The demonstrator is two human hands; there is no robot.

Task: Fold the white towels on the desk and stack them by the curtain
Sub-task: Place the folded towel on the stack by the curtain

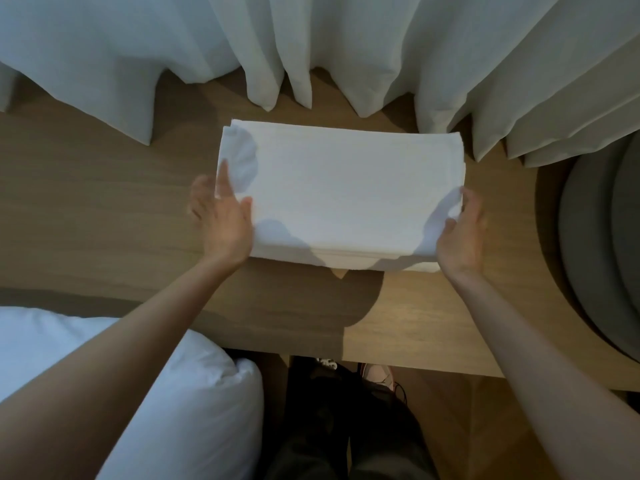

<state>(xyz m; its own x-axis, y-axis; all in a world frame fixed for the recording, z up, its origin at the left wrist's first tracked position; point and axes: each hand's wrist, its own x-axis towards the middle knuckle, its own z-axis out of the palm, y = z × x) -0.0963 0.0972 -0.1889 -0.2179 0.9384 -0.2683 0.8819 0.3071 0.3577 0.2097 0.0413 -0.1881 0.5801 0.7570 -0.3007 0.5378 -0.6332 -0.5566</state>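
Head view: desk bears stacked folded towels.

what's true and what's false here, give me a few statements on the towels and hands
1. The folded towel stack lies on the wooden desk. True.
2. The left hand is at the stack's left edge, the right hand at its right edge. True.
3. The stack hangs over the desk's near edge. False: it lies wholly on the desk, close to the curtain.
4. The right hand holds a towel in the air. False: its fingers are loosely open beside the stack.
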